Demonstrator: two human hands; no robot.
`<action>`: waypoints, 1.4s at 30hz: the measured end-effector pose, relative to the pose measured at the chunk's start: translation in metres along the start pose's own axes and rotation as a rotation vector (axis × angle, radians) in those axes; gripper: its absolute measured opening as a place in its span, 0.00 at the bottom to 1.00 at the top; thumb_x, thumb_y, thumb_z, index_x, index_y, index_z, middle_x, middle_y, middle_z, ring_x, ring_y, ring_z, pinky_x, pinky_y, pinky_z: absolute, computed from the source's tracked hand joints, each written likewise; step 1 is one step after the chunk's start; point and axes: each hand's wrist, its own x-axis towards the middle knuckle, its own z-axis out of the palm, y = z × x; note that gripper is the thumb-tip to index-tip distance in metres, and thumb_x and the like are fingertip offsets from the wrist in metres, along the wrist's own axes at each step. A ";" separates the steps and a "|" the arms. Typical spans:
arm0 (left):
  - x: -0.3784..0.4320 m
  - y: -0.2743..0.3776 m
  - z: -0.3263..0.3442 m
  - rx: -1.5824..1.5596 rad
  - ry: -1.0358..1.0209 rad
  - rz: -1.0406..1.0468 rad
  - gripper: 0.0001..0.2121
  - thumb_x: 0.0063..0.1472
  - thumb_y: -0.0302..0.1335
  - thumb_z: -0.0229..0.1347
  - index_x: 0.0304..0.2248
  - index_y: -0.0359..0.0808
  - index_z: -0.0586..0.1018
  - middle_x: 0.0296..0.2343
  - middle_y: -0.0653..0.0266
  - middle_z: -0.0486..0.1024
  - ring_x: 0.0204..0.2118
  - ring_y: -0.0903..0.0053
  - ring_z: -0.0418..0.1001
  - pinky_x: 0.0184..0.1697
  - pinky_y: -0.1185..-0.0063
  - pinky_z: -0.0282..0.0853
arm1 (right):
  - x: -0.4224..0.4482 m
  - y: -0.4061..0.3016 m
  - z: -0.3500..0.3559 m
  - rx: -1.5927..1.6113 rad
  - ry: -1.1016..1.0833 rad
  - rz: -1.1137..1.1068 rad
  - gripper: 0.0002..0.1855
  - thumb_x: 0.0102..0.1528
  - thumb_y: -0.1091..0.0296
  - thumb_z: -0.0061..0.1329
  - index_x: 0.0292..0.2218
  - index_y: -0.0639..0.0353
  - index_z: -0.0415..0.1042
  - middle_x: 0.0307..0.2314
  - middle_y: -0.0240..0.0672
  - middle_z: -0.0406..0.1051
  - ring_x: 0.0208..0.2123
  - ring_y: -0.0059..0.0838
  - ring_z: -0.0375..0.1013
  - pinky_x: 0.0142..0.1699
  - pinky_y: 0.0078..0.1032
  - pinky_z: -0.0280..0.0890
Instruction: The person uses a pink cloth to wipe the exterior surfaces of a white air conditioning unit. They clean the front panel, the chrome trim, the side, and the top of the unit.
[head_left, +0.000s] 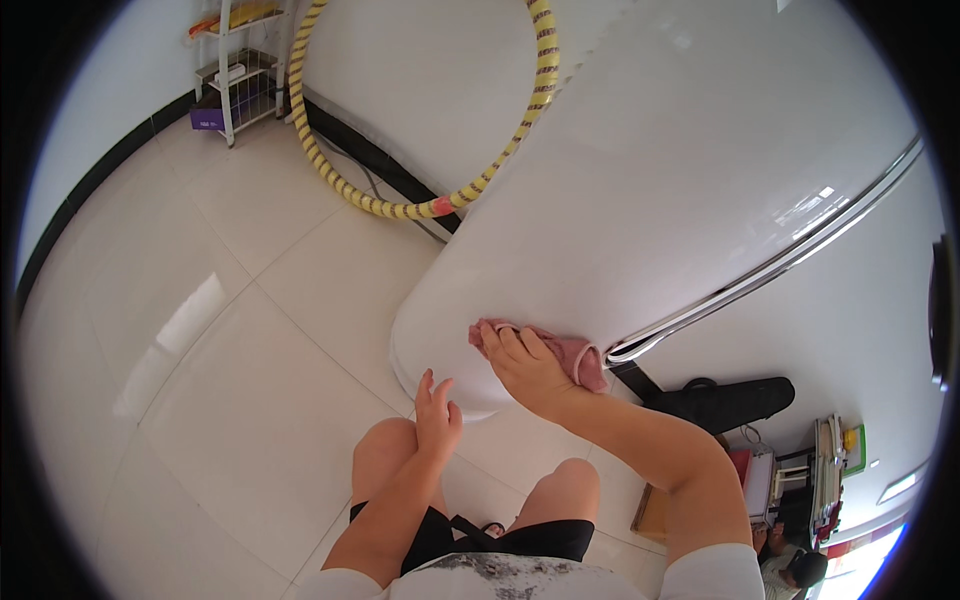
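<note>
My right hand (529, 367) presses a pink cloth (587, 360) flat against the lower part of a glossy white curved appliance (555, 247), just left of the lower end of its chrome trim strip (750, 277). Part of the cloth hides under the palm and fingers; its folded end sticks out to the right of the hand. My left hand (437, 412) hangs above my knee near the appliance's rounded base, fingers apart, with nothing in it.
A yellow striped hoop (375, 204) leans by the appliance. At the upper left stands a white wire shelf rack (226, 82); a cable (367, 176) lies behind the hoop. To the right are a black instrument case (739, 401), a cardboard box (651, 514) and a seated person (795, 570).
</note>
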 end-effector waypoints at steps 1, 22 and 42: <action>0.001 -0.001 -0.002 -0.003 0.009 -0.001 0.20 0.51 0.16 0.47 0.45 0.37 0.69 0.55 0.47 0.52 0.54 0.56 0.57 0.52 0.68 0.60 | 0.001 -0.004 0.001 0.026 -0.011 -0.029 0.18 0.46 0.66 0.42 0.40 0.60 0.68 0.41 0.34 0.63 0.42 0.30 0.62 0.43 0.28 0.57; 0.007 0.002 -0.007 -0.104 0.065 -0.126 0.19 0.53 0.17 0.45 0.46 0.36 0.69 0.55 0.48 0.51 0.55 0.57 0.55 0.53 0.69 0.58 | 0.031 -0.016 0.015 0.213 -0.218 0.063 0.13 0.44 0.67 0.47 0.34 0.59 0.72 0.40 0.35 0.64 0.42 0.30 0.64 0.42 0.28 0.58; 0.011 -0.002 -0.007 -0.093 0.087 -0.131 0.20 0.52 0.16 0.45 0.47 0.36 0.68 0.56 0.49 0.50 0.56 0.58 0.54 0.56 0.69 0.54 | -0.046 0.040 -0.031 0.227 -0.028 0.112 0.22 0.38 0.62 0.52 0.39 0.50 0.72 0.45 0.23 0.63 0.40 0.25 0.61 0.42 0.25 0.56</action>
